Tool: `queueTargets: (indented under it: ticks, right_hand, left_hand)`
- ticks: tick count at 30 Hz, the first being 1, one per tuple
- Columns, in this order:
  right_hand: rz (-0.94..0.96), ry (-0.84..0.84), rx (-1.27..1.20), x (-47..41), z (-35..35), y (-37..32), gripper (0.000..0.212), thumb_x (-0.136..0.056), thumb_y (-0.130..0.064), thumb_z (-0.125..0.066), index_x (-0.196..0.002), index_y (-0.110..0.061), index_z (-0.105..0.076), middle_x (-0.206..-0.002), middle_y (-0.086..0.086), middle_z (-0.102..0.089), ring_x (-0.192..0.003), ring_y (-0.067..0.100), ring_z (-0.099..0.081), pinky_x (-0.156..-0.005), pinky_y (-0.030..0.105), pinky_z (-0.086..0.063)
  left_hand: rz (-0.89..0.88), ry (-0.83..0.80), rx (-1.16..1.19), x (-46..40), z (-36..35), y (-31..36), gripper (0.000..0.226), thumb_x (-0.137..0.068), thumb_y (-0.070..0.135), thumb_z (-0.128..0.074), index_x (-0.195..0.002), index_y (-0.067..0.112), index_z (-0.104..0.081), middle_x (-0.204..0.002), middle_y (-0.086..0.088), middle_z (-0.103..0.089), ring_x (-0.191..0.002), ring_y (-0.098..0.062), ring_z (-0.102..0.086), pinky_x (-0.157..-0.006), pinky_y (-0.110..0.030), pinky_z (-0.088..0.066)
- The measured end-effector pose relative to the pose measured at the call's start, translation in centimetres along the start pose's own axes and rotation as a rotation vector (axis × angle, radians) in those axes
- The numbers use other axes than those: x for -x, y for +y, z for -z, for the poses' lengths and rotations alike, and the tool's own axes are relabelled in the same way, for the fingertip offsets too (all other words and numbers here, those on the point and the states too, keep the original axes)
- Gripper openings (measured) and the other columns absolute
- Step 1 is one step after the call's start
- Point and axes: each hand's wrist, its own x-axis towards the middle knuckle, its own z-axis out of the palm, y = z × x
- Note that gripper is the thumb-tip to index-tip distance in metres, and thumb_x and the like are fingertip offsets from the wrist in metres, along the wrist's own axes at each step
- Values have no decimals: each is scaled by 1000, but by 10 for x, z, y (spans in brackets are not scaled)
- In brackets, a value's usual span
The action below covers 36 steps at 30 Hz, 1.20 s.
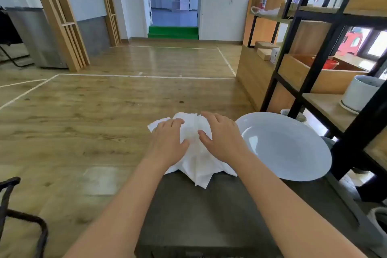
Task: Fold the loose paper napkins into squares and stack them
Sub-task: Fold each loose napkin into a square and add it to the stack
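A loose heap of white paper napkins lies crumpled at the far end of a dark grey table. My left hand rests palm down on the left side of the heap, fingers spread over the paper. My right hand lies flat on the right side, thumb pressed into the middle of the napkins. Both hands touch the paper from above; neither lifts a sheet. The hands hide the napkins' top part.
A large white plate sits on the table just right of the napkins. A black-framed wooden shelf unit with a white pot stands at right. Wooden floor stretches ahead; a black chair frame is at lower left.
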Motion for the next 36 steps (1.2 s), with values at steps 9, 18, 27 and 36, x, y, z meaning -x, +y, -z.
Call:
queueTargets:
  ticks: [9,18,27,36]
  right_hand:
    - [23,2,-80,-18,-44,22,49,-93,-32,-52,-139,-18,-43,-137,1,-53,-125,21,-46,-103,36,-34]
    - [-94,-34,-613,-2,-22,9,56,-87,-42,-59,-139,-41,-38,-135,-32,-40,-123,-13,-34,-97,8,-24]
    - [-266,-29,-878,35,9,-12,39,-78,-33,-73,-113,-38,-57,-95,-20,-63,-82,-8,-60,-70,13,-47]
    - [-465,-49,-1066,57,19,6,11,-86,-24,-62,-85,-19,-73,-84,-1,-72,-82,11,-65,-69,23,-49]
  left_hand:
    - [37,59,37,-20,-43,-27,26,-92,25,-49,-110,15,-64,-112,2,-64,-109,-25,-53,-80,-32,-42]
    - [20,159,536,5,5,-8,40,-98,35,-44,-60,27,-51,-53,14,-48,-52,-3,-43,-53,-13,-31]
    - [48,77,834,34,25,16,46,-98,30,-48,-54,24,-36,-49,14,-27,-46,-4,-25,-43,-14,-22]
    - [257,-175,1226,49,39,25,48,-96,54,-35,-96,30,-76,-103,8,-73,-97,-5,-67,-77,-24,-50]
